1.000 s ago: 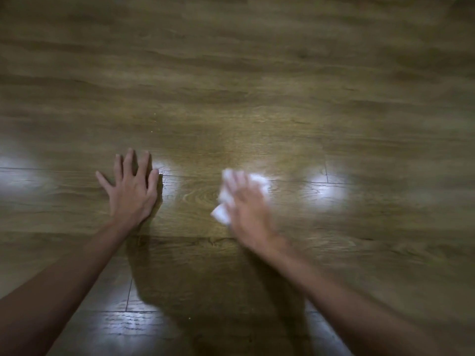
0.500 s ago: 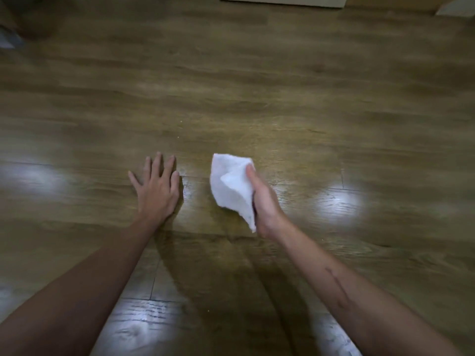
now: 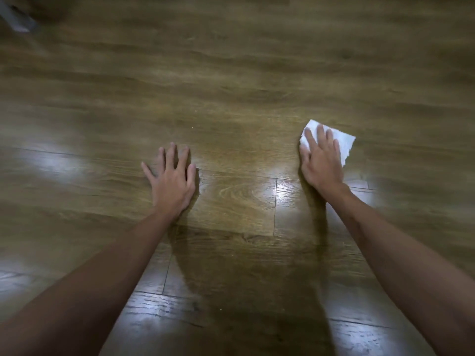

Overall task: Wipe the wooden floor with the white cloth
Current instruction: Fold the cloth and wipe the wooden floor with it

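The white cloth (image 3: 344, 143) lies flat on the wooden floor (image 3: 231, 98) at the right of the view. My right hand (image 3: 321, 160) presses down on it with straight fingers and covers most of its left half. My left hand (image 3: 173, 181) rests flat on the bare floor to the left, fingers spread, about two hand widths from the cloth.
Glossy brown planks fill the whole view, with bright light patches (image 3: 275, 191) between my hands and along the near edge. A dark blurred object (image 3: 18, 19) sits in the far left corner. My shadow falls on the floor between my forearms.
My right hand had lifted the cloth off the floor half a second ago; now it has put it down further right and presses it flat. My left hand stayed planted.
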